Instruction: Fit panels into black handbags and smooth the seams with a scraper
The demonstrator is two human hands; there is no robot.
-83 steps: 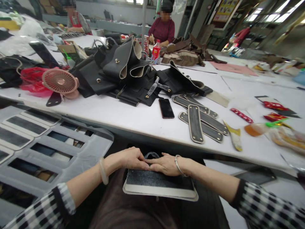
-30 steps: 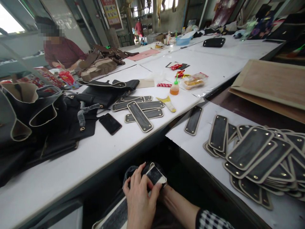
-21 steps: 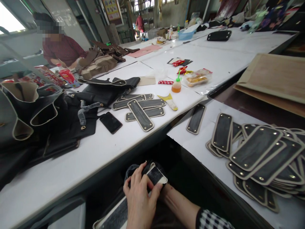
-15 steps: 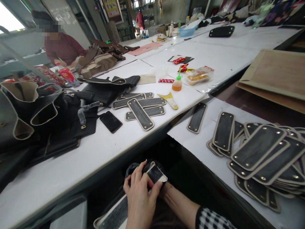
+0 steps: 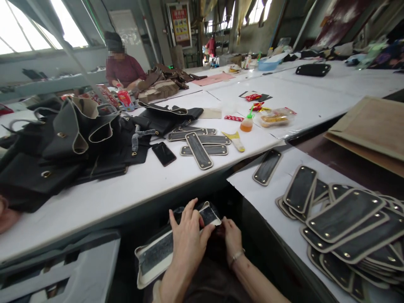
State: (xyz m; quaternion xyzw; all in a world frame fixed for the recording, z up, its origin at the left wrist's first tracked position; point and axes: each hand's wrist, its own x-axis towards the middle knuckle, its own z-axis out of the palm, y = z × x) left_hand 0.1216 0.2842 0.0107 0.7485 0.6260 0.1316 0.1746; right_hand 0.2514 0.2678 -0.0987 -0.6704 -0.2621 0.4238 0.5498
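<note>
Across my lap lies a black bag (image 5: 156,255), its dark base panel facing up inside a cream edge. My left hand (image 5: 189,235) lies over the panel, thumb at its right end and index finger bent, gripping it, with other fingers raised. Close to the right corner is my right hand (image 5: 232,239), fingers curled together and a bracelet on the wrist. What its fingertips pinch is lost in the dark. Several finished black base panels (image 5: 198,150) with cream edges and brass studs lie on the table ahead.
A large pile of studded panels (image 5: 345,214) covers the right board (image 5: 240,179). Black bags (image 5: 72,139) heap at left beside a phone (image 5: 163,153). A glue bottle (image 5: 246,123) stands ahead. A grey plastic stool (image 5: 91,269) is at lower left; a person (image 5: 124,67) sits beyond.
My right hand has come out from beneath the bag to its right corner. My left hand's fingers have lifted and spread somewhat. The view has tilted up and turned left.
</note>
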